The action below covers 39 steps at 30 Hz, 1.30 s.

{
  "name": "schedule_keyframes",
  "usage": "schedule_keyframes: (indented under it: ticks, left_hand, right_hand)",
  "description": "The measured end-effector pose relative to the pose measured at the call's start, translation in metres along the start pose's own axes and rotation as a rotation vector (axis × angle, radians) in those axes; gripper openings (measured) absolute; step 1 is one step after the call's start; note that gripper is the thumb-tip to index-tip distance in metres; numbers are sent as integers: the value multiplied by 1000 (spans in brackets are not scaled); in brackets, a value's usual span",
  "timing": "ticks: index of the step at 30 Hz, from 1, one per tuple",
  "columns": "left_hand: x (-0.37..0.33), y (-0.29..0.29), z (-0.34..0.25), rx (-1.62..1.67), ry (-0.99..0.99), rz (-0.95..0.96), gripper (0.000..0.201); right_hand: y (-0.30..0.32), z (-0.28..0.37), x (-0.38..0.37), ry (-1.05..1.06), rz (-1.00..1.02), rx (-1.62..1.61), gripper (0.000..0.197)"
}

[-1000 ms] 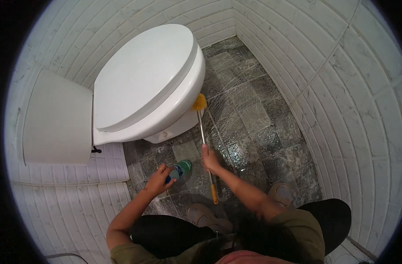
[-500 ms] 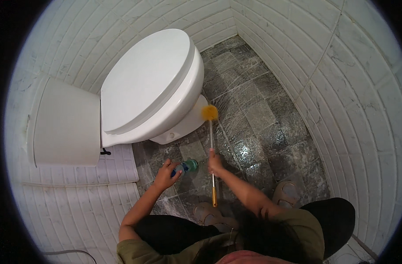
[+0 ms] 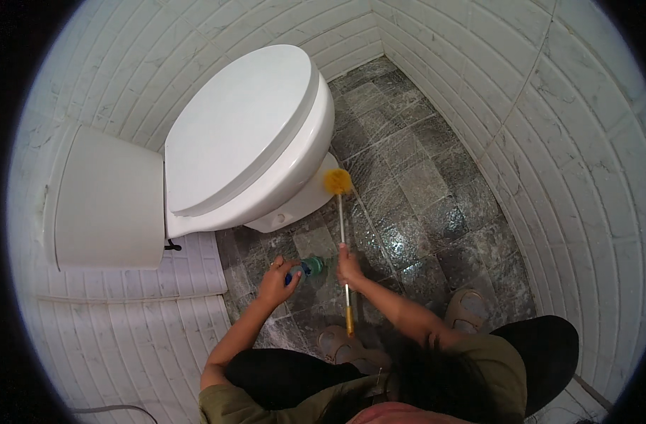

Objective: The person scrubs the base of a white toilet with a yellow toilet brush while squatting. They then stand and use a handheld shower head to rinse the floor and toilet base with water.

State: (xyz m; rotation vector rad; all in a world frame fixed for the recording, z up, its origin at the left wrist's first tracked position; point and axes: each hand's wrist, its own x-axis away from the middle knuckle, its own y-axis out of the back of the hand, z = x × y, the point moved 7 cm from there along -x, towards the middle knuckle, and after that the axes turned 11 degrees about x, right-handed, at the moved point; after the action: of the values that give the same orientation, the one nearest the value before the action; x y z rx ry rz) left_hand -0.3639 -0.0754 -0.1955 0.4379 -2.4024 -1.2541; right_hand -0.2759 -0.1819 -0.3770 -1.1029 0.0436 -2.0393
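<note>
- Furthest left, I see the white toilet cistern (image 3: 107,198) against the tiled wall.
- Next is the toilet bowl (image 3: 294,169) with its lid (image 3: 245,127) lowered; its pedestal (image 3: 301,212) stands on the wet grey floor (image 3: 418,177), toward the left edge.
- I see the left hand (image 3: 275,281) near the floor's left edge, fingers curled around a green translucent bottle (image 3: 313,266) tipped rightward; I cannot tell whether the bottle touches the floor.
- Just beside it, the right hand (image 3: 348,267) is clenched on the metal shaft of a toilet brush (image 3: 342,219). Its yellow bristles sit by the pedestal's front edge; I cannot tell if they touch. Its yellow handle end points toward the feet.
- Rightmost, a sandal (image 3: 468,311) rests near the floor's right edge.
</note>
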Motion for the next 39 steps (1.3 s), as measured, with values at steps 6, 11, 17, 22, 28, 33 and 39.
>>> schedule_keyframes:
  ticks: [6,11,17,22,28,33,39]
  left_hand:
    - [1,-4,-9,4,-115,-43,24]
    - [7,-3,3,77,-51,-32,23]
    - [13,-1,5,71,-149,-108,20]
    - [12,0,14,96,-117,-127,19]
    - [11,3,14,93,-82,-132,19]
    - [10,4,12,112,-68,-134,18]
    - [8,4,11,129,-71,-140,18]
  right_hand:
    - [-3,-39,-19,167,-109,256,56]
    - [6,-64,-13,104,-136,330,60]
    - [-7,-26,-7,341,-240,452,65]
    - [24,-46,-14,216,-241,590,63]
    - [17,-18,-7,381,-376,518,66]
    - [4,-2,-3,416,-286,556,64]
    - [-8,-17,9,453,-246,619,62]
